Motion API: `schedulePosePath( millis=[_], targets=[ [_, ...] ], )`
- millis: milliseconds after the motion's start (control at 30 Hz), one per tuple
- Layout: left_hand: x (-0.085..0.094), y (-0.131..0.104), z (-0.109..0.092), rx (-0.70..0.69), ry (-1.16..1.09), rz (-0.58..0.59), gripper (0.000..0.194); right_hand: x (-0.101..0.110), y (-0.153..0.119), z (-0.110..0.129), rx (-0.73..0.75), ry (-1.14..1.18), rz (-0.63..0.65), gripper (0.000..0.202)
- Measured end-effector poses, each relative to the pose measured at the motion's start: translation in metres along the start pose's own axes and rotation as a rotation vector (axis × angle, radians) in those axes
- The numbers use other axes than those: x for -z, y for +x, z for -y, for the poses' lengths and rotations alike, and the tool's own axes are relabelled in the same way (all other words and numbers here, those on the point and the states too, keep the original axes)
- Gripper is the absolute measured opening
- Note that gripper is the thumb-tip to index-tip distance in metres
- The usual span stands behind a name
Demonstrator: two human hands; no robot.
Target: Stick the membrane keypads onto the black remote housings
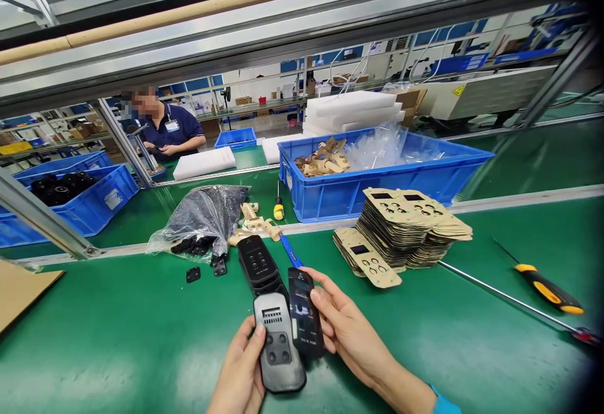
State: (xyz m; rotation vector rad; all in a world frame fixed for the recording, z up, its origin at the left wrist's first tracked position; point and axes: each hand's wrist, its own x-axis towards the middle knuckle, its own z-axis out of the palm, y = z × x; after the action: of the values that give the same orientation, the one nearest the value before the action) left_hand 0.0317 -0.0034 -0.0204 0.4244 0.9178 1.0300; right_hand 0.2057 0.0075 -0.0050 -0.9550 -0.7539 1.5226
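**Black panel (306, 323) and buttoned housing (282, 373) held side by side**

At the lower centre of the frame, the left hand (243, 360) grips the housing, thumb pressed on its left edge, the four round buttons facing up. The right hand (349, 332) pinches the glossy black panel between thumb and fingers; whether panel and housing touch, I cannot tell. Just beyond lie dark units (258, 263) on the green worktop (141, 332).

Left of centre, small black pads (193, 274) lie at the mouth of a clear bag (207, 206). Right of centre is a stack of beige sheets (391, 231), with a black-and-orange screwdriver (550, 288) farther right. A blue bin (330, 200) stands behind the stack; a person (177, 128) works at upper left.
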Motion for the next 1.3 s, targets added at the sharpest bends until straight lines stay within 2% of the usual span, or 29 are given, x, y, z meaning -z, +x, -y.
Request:
schedulePosePath(
  millis=[100, 200, 367, 533, 733, 900, 1033, 1200, 1300],
  targets=[
    [0.002, -0.002, -0.003, 0.046, -0.037, 0.047, 0.040, -0.002, 0.000, 0.001, -0.008, -0.006, -0.019, 0.066],
    [0.005, -0.004, -0.003, 0.048, -0.015, 0.108, 0.050, -0.004, 0.000, 0.002, -0.019, -0.015, -0.038, 0.068],
    [0.004, -0.006, 0.000, 0.010, 0.046, 0.112, 0.056, -0.004, 0.000, 0.003, -0.036, -0.012, -0.049, 0.072],
    [0.000, -0.006, 0.000, 0.017, 0.057, 0.148, 0.059, -0.003, 0.000, 0.000, -0.032, -0.023, -0.033, 0.066],
    [-0.002, -0.010, -0.003, 0.050, 0.008, 0.097, 0.050, -0.001, 0.000, -0.001, -0.001, -0.083, -0.044, 0.059],
    [-0.005, -0.011, -0.005, 0.083, -0.072, 0.108, 0.037, 0.002, -0.002, -0.010, 0.047, -0.229, 0.050, 0.055],
    [-0.003, -0.010, -0.003, 0.086, -0.061, 0.118, 0.039, 0.003, -0.004, -0.020, 0.071, -0.319, 0.110, 0.052],
    [-0.002, -0.011, -0.001, 0.074, -0.082, 0.142, 0.036, 0.003, -0.004, -0.026, 0.095, -0.401, 0.135, 0.049],
    [-0.004, -0.012, -0.003, 0.081, -0.073, 0.128, 0.041, 0.003, -0.005, -0.028, 0.096, -0.419, 0.142, 0.047]
  ],
)
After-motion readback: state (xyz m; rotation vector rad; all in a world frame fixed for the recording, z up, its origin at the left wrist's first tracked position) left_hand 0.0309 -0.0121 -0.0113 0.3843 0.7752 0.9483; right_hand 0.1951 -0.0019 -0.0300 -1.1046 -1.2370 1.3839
